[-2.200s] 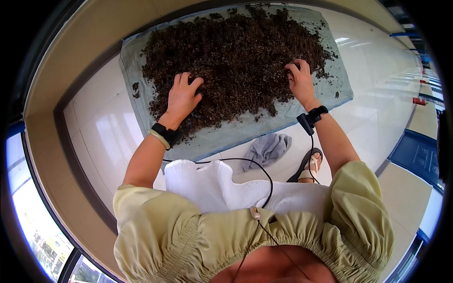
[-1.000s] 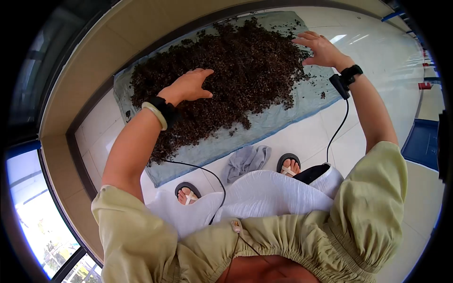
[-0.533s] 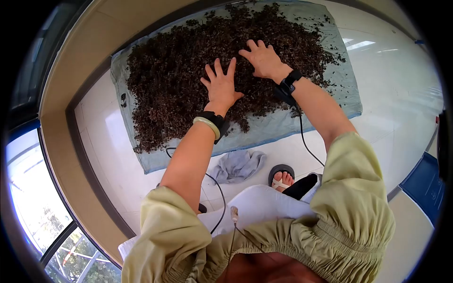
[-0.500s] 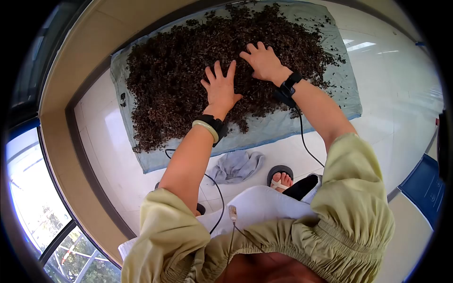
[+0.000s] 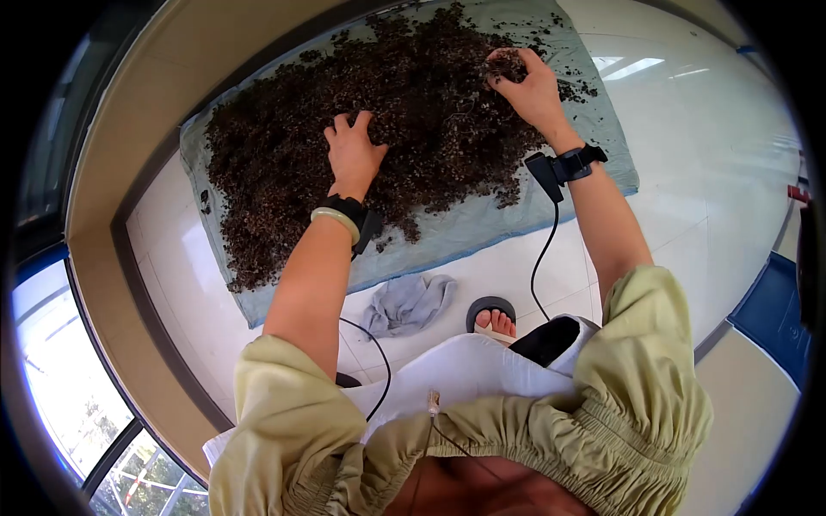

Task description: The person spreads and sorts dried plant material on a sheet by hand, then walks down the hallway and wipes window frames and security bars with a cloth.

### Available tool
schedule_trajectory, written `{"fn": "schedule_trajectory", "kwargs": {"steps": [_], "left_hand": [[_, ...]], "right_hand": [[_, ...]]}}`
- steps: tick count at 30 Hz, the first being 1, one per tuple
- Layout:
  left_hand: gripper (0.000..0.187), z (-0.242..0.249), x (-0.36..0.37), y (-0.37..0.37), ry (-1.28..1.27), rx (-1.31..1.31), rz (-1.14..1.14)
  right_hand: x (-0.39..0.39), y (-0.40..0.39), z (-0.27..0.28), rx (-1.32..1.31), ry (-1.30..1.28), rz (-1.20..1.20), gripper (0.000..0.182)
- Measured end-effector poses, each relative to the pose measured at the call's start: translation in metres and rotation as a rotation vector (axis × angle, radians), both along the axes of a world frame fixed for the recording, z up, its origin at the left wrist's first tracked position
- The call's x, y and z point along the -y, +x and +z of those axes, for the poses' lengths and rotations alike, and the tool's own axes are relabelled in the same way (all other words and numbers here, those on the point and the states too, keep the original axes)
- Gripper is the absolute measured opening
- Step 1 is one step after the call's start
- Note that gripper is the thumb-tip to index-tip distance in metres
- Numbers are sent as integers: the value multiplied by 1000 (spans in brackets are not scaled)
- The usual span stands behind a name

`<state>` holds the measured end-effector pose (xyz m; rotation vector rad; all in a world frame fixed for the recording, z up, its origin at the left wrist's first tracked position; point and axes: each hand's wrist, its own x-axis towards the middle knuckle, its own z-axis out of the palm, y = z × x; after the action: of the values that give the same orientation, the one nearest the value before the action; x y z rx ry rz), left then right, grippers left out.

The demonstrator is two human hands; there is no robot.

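A thick layer of dark brown dried plant material covers most of a pale green-blue cloth on the floor. My left hand rests in the middle of the layer, fingers apart and bent, their tips sunk into the material. At the right part of the layer, my right hand is curled round a clump of dried plant material, which shows between thumb and fingers. Each wrist wears a black strap with a device and cable; a pale bangle circles the left one.
A crumpled grey cloth lies on the tiled floor near my sandaled foot. Black cables hang from both wrists. A wall and window stand at the left, a dark blue panel at the right.
My right hand has moved right and closed round a clump. My left hand has shifted left, its fingers now more bent into the material. The whole view has shifted slightly.
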<state>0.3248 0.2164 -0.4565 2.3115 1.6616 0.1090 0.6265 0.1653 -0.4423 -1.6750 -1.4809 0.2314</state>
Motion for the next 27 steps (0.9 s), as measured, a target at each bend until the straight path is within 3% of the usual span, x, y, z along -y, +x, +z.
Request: {"fn": "schedule_trajectory", "kwargs": {"steps": [3,14,15,18,21,24,27], "left_hand": [[59,17,1,-8,112,93,37],[63,101,22,0,397,413,-21],[64,106,25,1,406,442,-33],[63,110,37,0,398,498,-50],[62,99,53,-5,353,468,-45],[62,72,69,-17,292,417,-52],[65,48,86,-33,236,359,-71]], "right_hand": [[29,19,30,-208,-20,-103,30],[99,112,-32,-58,-21,-342,33],[105,115,-32,-55,-104,-300,45],[118,105,-34,318,-414,-418,61],[110,59,23,612,-815,-463,71],[92,32,15,579,-591,-290,74],[70,-12,-8,461,-569,59,82]]}}
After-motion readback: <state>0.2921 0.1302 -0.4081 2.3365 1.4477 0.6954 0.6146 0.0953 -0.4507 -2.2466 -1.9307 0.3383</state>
